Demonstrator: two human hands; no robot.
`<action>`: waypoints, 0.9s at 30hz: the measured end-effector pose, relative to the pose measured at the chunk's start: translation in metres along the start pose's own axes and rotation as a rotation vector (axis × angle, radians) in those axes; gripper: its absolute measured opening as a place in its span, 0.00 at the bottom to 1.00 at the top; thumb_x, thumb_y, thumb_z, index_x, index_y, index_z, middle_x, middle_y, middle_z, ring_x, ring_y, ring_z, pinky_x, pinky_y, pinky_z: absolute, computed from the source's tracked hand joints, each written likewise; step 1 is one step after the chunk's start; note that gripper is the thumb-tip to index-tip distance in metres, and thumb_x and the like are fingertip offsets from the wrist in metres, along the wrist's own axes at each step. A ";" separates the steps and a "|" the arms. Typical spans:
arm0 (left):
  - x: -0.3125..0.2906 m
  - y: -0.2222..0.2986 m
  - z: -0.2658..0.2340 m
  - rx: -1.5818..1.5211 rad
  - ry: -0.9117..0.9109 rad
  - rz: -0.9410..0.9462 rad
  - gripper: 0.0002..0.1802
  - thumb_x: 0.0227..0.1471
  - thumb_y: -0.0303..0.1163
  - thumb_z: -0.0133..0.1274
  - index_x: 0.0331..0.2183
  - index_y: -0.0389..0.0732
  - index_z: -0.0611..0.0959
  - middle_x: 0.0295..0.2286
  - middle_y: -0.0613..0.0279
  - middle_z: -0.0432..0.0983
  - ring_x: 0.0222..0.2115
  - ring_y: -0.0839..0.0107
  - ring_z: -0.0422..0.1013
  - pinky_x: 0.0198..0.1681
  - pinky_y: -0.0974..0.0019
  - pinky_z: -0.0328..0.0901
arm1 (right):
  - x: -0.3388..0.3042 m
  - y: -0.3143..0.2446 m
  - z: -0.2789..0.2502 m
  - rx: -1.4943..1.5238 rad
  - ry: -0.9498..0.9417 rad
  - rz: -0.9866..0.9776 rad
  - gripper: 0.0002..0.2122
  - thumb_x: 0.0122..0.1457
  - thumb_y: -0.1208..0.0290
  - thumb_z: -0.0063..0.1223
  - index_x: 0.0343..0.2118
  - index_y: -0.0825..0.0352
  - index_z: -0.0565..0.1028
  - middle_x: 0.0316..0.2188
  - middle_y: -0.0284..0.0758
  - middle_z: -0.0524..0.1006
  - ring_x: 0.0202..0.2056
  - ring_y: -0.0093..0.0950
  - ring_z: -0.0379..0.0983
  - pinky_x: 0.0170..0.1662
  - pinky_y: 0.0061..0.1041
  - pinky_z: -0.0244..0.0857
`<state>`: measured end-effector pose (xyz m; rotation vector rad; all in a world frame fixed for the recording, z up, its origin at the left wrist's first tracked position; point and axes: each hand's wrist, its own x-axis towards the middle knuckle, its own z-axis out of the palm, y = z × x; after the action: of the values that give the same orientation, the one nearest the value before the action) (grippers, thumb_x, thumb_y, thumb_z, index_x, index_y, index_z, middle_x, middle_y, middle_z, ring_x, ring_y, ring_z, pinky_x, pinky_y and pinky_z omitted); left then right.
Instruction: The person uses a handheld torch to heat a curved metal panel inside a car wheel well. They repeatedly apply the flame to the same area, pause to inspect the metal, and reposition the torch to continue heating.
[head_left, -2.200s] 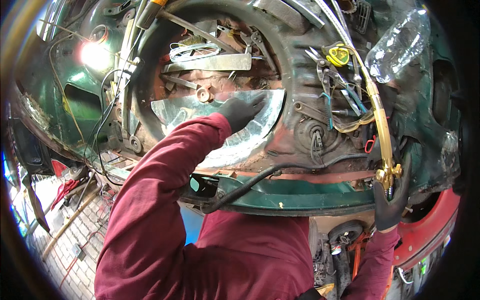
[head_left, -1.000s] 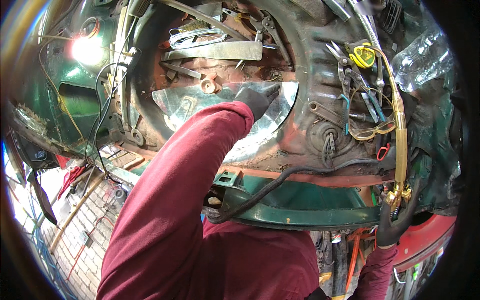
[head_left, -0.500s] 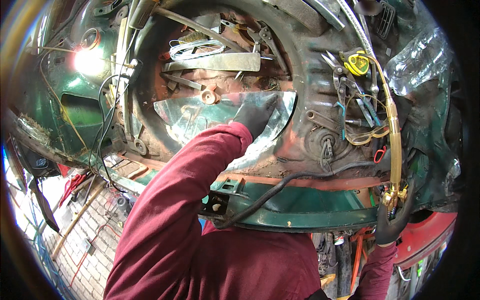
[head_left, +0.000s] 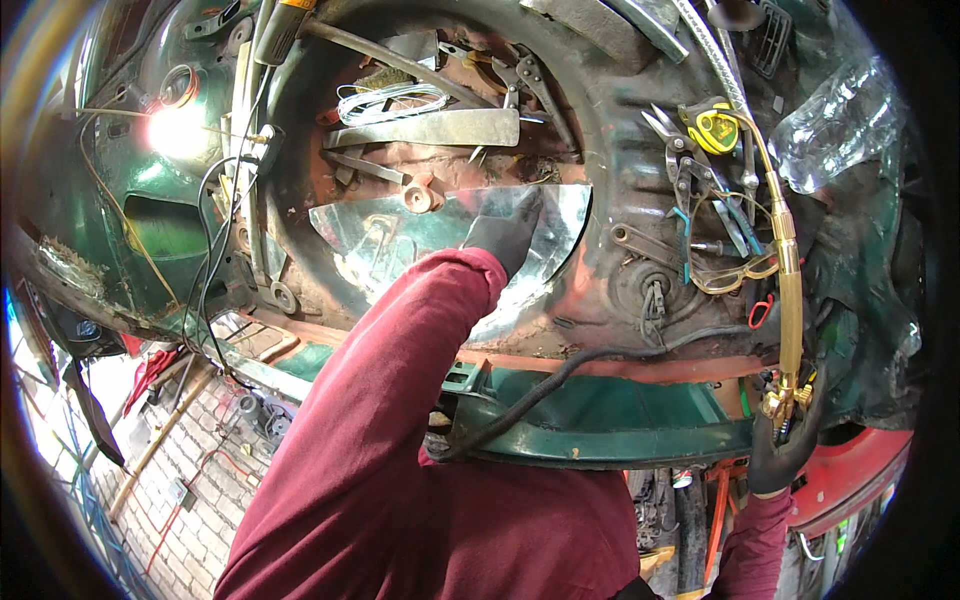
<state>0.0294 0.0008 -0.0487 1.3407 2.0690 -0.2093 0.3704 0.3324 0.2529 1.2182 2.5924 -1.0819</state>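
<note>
As left hand (head_left: 508, 232) rests outstretched on sheet metal (head_left: 430, 230), right hand (head_left: 783, 455) grips torch (head_left: 790, 330) near goggles (head_left: 716, 284) and snips (head_left: 684, 178)

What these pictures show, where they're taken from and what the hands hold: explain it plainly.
There is no machine here, only a person working, dark-gloved. The view comes from a head-worn camera looking down; its wide lens bends straight edges. The left hand lies on a shiny half-round sheet in the round recess of a green vehicle body. The right hand holds a long brass tool by its lower end. Farther up the picture lie a coil of wire and a flat metal bar; to the right, a yellow tape measure and snips. At left, a lamp glows.
</note>
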 end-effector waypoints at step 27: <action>0.006 0.022 -0.020 -0.163 -0.229 -0.154 0.43 0.64 0.23 0.42 0.77 0.40 0.52 0.76 0.48 0.48 0.39 0.44 0.85 0.39 0.43 0.80 | -0.002 0.002 0.001 -0.088 0.035 -0.021 0.37 0.65 0.81 0.57 0.76 0.75 0.55 0.74 0.47 0.62 0.71 0.38 0.62 0.74 0.38 0.53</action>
<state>0.0383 0.0249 -0.0320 1.0122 1.9507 -0.2436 0.3730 0.3311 0.2514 1.2044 2.6532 -0.9471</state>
